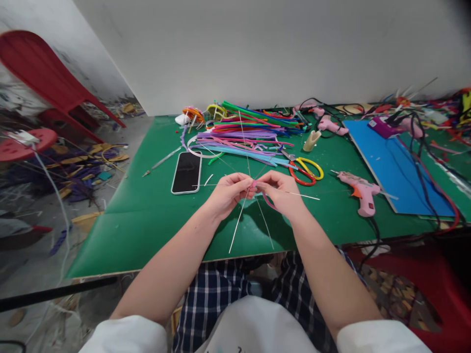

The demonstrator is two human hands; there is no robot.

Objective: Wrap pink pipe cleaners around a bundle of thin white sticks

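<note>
Hands: left hand (232,193) & right hand (282,191) close tog., both pinching the pink strip (253,184).
Strip: btwn hands, R of phone (187,172), where wire spokes (237,225) cross.
Tail (268,201): curves twd right hand's palm, so this hand is nearer.
Spokes: spread above counter (147,235).

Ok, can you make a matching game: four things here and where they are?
1. Rectangular, black-screened phone
2. Pink plastic glue gun with orange trigger
3. Metal scissors with red and yellow handles
4. Thin, curved pink strip

A. Held in left hand and right hand
B. Beside the flat blue board
C. Just beyond the right hand
D. Left of the left hand

Pairs: 1-D; 2-B; 3-C; 4-A
</note>
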